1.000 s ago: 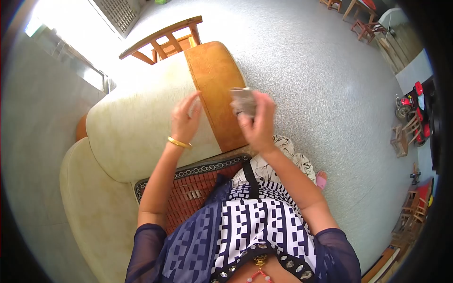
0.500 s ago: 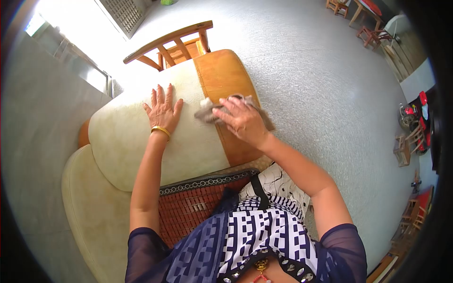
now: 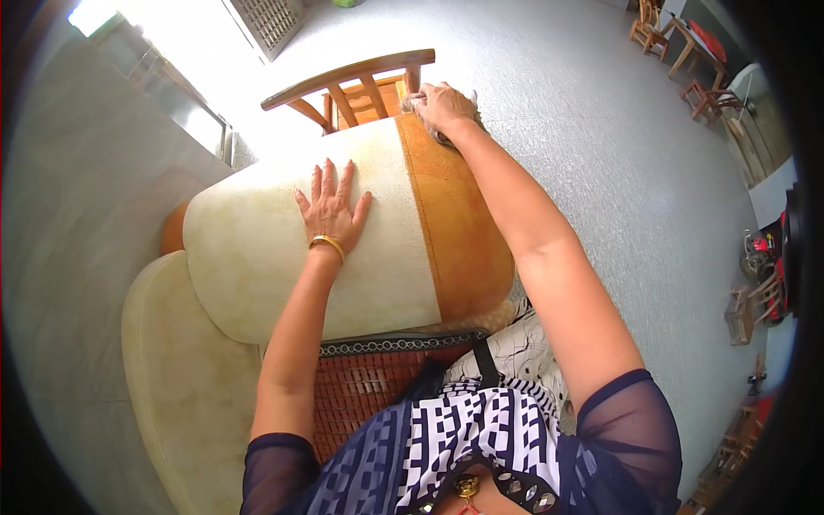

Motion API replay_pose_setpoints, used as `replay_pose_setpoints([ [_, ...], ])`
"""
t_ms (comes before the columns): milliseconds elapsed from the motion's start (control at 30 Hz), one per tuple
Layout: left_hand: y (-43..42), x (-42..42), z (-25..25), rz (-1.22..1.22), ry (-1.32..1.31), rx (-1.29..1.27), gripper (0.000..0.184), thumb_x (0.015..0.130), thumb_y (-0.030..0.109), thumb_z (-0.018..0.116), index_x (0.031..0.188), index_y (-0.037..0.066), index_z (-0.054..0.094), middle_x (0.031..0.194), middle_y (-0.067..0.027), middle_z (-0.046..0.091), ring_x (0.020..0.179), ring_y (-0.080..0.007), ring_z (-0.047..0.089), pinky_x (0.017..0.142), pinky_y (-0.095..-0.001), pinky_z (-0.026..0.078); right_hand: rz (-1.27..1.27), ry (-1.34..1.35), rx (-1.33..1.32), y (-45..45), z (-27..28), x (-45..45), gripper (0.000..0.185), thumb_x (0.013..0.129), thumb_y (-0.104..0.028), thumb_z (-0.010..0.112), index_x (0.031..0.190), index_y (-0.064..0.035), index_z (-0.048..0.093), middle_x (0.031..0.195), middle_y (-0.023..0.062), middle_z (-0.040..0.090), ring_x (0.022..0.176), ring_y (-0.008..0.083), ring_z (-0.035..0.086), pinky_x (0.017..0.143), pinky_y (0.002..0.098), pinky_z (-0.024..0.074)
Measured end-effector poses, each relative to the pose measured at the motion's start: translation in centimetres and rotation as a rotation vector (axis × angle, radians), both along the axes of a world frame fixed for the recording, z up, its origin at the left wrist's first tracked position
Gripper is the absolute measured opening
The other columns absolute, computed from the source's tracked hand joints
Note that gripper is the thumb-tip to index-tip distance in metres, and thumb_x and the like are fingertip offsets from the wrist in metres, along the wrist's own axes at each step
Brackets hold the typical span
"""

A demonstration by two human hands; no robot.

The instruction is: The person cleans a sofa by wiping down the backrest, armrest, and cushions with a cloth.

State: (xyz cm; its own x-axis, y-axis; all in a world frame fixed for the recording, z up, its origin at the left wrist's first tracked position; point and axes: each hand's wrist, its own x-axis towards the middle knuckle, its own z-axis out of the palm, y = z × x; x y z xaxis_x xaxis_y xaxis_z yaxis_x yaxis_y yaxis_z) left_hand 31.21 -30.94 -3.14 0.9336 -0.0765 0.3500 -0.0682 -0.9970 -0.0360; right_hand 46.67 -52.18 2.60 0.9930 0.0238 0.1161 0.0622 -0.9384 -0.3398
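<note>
My left hand [image 3: 333, 216] lies flat with spread fingers on the cream part of a padded sofa armrest [image 3: 360, 283]. An orange band [image 3: 459, 232] runs along the armrest's right side, joined to the cream by a stitched seam. At the far end of that band, my right hand [image 3: 446, 107] is closed on a greyish-brown cloth [image 3: 445, 139]. Most of the cloth is hidden under the hand; folds of it show around the fingers.
Just beyond the armrest stands a wooden chair [image 3: 360, 90]. A reddish-brown slatted mat [image 3: 360, 390] with a dark border covers the seat beside me. The cream backrest [image 3: 184, 369] is on the left. Small wooden stools [image 3: 708, 99] stand at the far right.
My right hand has moved the cloth away from me, from the middle of the orange band to its far end. My left hand still rests on the cream part. The view has shifted slightly.
</note>
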Motion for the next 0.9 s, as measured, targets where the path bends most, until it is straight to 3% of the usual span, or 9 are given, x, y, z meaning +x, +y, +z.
replay_pose_setpoints([
  [100,0.1,0.0,0.0,-0.007,-0.022,-0.015,0.059,0.09,0.052,0.039,0.143,0.027,0.036,0.15,-0.009,0.029,0.141,-0.0266,0.022,0.109,-0.0587,0.015,0.071,0.062,0.022,-0.6,-0.3,-1.1,0.044,0.087,-0.041,0.053,0.127,-0.0231,0.055,0.118,0.0083,0.057,0.109,0.0219,0.057,0.095,0.0418,0.0464],
  [200,-0.1,-0.2,0.0,-0.004,-0.022,-0.022,0.059,0.09,0.052,0.039,0.142,0.026,0.036,0.15,-0.009,0.029,0.14,-0.0266,0.022,0.109,-0.0586,0.015,0.165,0.089,0.03,-1.8,-0.3,-4.3,0.043,0.087,-0.04,0.053,0.126,-0.0226,0.057,0.119,0.0077,0.056,0.109,0.0219,0.056,0.096,0.0429,0.0449],
  [333,0.0,0.0,-0.2,0.009,-0.013,0.0,0.059,0.091,0.054,0.04,0.143,0.027,0.035,0.15,-0.0089,0.029,0.14,-0.0264,0.024,0.109,-0.0584,0.016,0.228,-0.216,0.009,-3.1,-2.1,-12.3,0.043,0.085,-0.034,0.058,0.124,-0.0163,0.056,0.123,0.0099,0.054,0.113,0.026,0.053,0.099,0.0491,0.0387],
  [400,-0.1,-0.1,-0.2,-0.002,-0.009,0.01,0.059,0.091,0.054,0.038,0.143,0.026,0.034,0.151,-0.0086,0.028,0.14,-0.026,0.023,0.11,-0.0575,0.015,0.248,-0.375,0.064,-3.7,-3.7,-16.4,0.044,0.082,-0.025,0.062,0.124,-0.0136,0.054,0.119,0.0124,0.053,0.117,0.0292,0.048,0.099,0.0477,0.0378],
  [567,-0.2,-0.2,0.0,0.018,0.033,0.011,0.058,0.092,0.053,0.036,0.144,0.026,0.034,0.152,-0.0083,0.026,0.141,-0.0257,0.02,0.111,-0.0555,0.014,0.205,-0.638,0.115,-5.8,-8.1,-25.9,0.046,0.076,-0.022,0.064,0.12,-0.0112,0.056,0.124,0.0148,0.05,0.119,0.0343,0.045,0.099,0.0489,0.0355],
  [700,-0.1,0.0,-0.3,0.02,0.033,0.008,0.058,0.092,0.053,0.037,0.143,0.025,0.034,0.152,-0.0085,0.025,0.141,-0.0258,0.02,0.111,-0.0562,0.015,0.196,-0.66,0.224,-6.7,-8.9,-25.6,0.043,0.077,-0.019,0.061,0.12,-0.0106,0.056,0.125,0.0151,0.049,0.116,0.035,0.047,0.098,0.0487,0.0369],
  [900,-0.1,0.1,-0.1,0.013,0.037,0.004,0.058,0.092,0.051,0.039,0.143,0.024,0.035,0.152,-0.0099,0.026,0.141,-0.0273,0.02,0.11,-0.0584,0.015,0.071,-0.603,0.393,-6.5,-5.7,-17.0,0.036,0.078,-0.018,0.061,0.112,-0.0078,0.057,0.117,0.0156,0.053,0.105,0.0342,0.054,0.091,0.0427,0.0443],
])
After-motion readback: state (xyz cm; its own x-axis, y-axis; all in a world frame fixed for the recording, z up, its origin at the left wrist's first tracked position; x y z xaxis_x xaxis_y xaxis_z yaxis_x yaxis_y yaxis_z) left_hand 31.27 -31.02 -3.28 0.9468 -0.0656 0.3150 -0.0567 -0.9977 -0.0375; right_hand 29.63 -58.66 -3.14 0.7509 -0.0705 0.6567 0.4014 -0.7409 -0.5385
